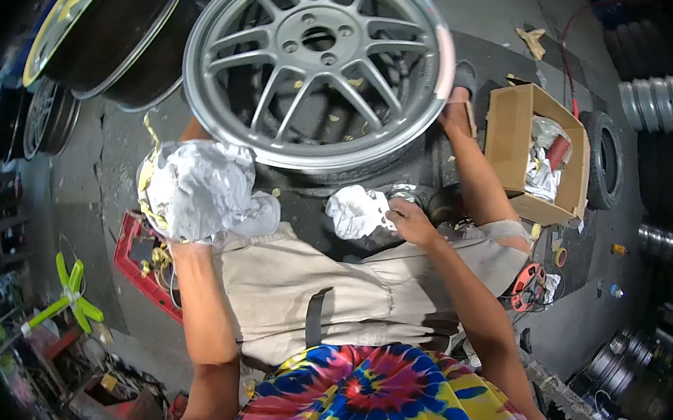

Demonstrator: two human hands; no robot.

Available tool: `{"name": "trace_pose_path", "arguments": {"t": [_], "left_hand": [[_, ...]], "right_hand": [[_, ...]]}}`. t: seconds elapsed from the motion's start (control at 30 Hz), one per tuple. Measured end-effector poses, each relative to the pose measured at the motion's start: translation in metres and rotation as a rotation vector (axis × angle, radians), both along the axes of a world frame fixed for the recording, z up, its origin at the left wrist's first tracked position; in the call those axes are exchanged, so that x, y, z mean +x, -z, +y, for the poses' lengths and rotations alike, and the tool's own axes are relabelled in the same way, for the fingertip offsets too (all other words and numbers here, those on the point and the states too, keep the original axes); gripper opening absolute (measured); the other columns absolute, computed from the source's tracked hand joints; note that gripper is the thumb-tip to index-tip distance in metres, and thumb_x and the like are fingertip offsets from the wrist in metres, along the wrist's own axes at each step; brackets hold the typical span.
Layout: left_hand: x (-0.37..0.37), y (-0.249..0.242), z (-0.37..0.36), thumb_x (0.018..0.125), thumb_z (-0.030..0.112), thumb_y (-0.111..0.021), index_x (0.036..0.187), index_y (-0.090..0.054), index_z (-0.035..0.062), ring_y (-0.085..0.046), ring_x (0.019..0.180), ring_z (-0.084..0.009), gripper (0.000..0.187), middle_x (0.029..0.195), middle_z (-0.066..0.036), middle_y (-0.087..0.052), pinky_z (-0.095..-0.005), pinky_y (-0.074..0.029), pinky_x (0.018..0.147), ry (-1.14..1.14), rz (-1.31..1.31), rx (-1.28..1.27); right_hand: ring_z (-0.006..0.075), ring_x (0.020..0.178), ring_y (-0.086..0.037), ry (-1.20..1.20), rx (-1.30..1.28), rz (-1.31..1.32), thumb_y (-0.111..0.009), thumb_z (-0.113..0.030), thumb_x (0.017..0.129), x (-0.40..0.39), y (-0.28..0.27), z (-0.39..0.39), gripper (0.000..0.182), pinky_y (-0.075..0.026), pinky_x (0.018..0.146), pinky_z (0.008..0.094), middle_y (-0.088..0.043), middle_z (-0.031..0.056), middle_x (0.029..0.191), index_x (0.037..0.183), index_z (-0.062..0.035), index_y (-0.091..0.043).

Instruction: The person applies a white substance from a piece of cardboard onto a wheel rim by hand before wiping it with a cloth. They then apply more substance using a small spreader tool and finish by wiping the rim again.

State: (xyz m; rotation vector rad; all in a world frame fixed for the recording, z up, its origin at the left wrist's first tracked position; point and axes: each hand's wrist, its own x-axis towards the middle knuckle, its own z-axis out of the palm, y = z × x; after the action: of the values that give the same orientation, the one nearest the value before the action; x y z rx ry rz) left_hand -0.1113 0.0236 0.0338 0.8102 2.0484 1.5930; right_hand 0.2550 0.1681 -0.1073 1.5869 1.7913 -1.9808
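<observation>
My left hand (192, 247) is buried to the wrist in a large bundle of crumpled white sheeting (202, 186), paper or thin plastic, with yellow tape strips on its left edge. It is closed on the bundle, though its fingers are mostly hidden. My right hand (409, 219) is closed, pinching the right end of a smaller crumpled white sheet (356, 212) above my lap. Just beyond both hands lies a grey multi-spoke wheel rim (316, 72), face up, with a pale pinkish patch on its right edge.
An open cardboard box (511, 137) with crumpled wrapping stands to the right, beside a tire (603, 161). More rims (112, 30) are at upper left. A red tool case (136, 260) lies by my left leg, and a red cord reel (528, 287) by my right.
</observation>
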Motion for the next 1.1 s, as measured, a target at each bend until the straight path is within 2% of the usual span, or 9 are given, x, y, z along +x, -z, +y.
{"name": "trace_pose_path", "arguments": {"t": [0.2,0.33,0.43,0.5,0.7,0.73,0.87,0.97,1.1], "left_hand": [[0.022,-0.002,0.009,0.077,0.018,-0.068,0.131,-0.041,0.0044,-0.055,0.111,-0.0253,0.062,0.123,-0.014,-0.053,-0.0354,-0.046,0.096,0.052,-0.780,0.445],[0.069,-0.004,0.014,0.070,0.015,-0.073,0.140,-0.030,0.0028,-0.051,0.120,-0.0277,0.083,0.134,-0.017,-0.046,-0.0364,-0.042,0.102,0.299,-1.192,0.312],[0.097,0.001,0.019,0.064,0.014,-0.077,0.147,-0.022,0.0017,-0.049,0.127,-0.0295,0.100,0.142,-0.020,-0.041,-0.0371,-0.039,0.106,0.527,-1.507,0.075],[0.103,0.003,0.019,0.061,0.012,-0.079,0.151,-0.017,0.0009,-0.047,0.131,-0.0307,0.111,0.147,-0.021,-0.038,-0.0376,-0.038,0.109,0.708,-1.623,-0.025],[0.109,0.014,0.020,0.064,0.014,-0.078,0.145,-0.034,-0.0047,-0.054,0.122,-0.0229,0.093,0.135,-0.018,-0.053,-0.0356,-0.044,0.101,1.029,-1.584,-0.076],[0.105,0.016,0.023,0.066,0.018,-0.078,0.141,-0.039,-0.0058,-0.057,0.112,-0.0173,0.088,0.127,-0.013,-0.058,-0.0326,-0.046,0.097,1.114,-1.427,-0.106],[0.105,0.034,0.021,0.068,0.023,-0.078,0.136,-0.045,-0.0064,-0.058,0.107,-0.0155,0.081,0.121,-0.011,-0.061,-0.0310,-0.047,0.094,1.047,-1.479,-0.144],[0.103,0.068,0.014,0.068,0.027,-0.077,0.129,-0.052,-0.0074,-0.058,0.105,-0.0150,0.075,0.117,-0.010,-0.062,-0.0295,-0.047,0.092,1.300,-1.268,-0.140],[0.107,0.006,0.038,0.065,0.034,-0.075,0.120,-0.059,-0.0072,-0.059,0.100,-0.0157,0.071,0.111,-0.009,-0.064,-0.0299,-0.046,0.089,1.121,-1.392,-0.177]], "right_hand": [[0.0075,0.070,-0.051,0.285,0.212,0.155,-0.050,-0.014,0.100,0.055,-0.060,0.053,0.017,-0.044,0.058,0.0239,-0.057,-0.0021,0.078,0.108,-0.0042,-0.061],[0.0078,0.072,-0.050,0.247,0.610,0.222,-0.050,-0.021,0.102,0.067,-0.118,0.132,0.022,-0.041,0.065,0.0233,-0.055,-0.0004,0.077,0.103,-0.0023,-0.061],[0.0048,0.071,-0.046,0.237,0.602,0.138,-0.050,-0.023,0.102,0.035,-0.171,0.173,0.025,-0.040,0.065,0.0221,-0.051,-0.0042,0.077,0.106,-0.0015,-0.062],[0.0053,0.071,-0.046,0.050,0.780,0.166,-0.051,-0.024,0.101,0.032,-0.152,0.226,0.025,-0.038,0.064,0.0222,-0.052,-0.0036,0.076,0.103,-0.0025,-0.064],[0.0117,0.074,-0.053,-0.125,0.772,0.098,-0.055,-0.025,0.093,-0.012,-0.152,0.317,0.028,-0.043,0.068,0.0284,-0.060,0.0036,0.074,0.096,-0.0005,-0.068],[0.0071,0.072,-0.047,-0.140,0.727,0.066,-0.053,-0.025,0.097,-0.020,-0.155,0.323,0.026,-0.037,0.066,0.0229,-0.053,-0.0030,0.074,0.098,-0.0034,-0.067],[0.0078,0.069,-0.044,-0.221,0.736,0.130,-0.053,-0.025,0.097,-0.040,-0.157,0.345,0.025,-0.036,0.064,0.0233,-0.051,-0.0036,0.071,0.096,-0.0042,-0.067],[0.0079,0.068,-0.043,-0.244,0.753,0.095,-0.054,-0.025,0.097,-0.049,-0.158,0.355,0.025,-0.035,0.063,0.0231,-0.050,-0.0036,0.070,0.095,-0.0042,-0.067],[0.0076,0.068,-0.043,-0.296,0.703,0.074,-0.054,-0.025,0.097,-0.051,-0.148,0.374,0.025,-0.035,0.063,0.0226,-0.049,-0.0036,0.069,0.095,-0.0031,-0.067]]}}
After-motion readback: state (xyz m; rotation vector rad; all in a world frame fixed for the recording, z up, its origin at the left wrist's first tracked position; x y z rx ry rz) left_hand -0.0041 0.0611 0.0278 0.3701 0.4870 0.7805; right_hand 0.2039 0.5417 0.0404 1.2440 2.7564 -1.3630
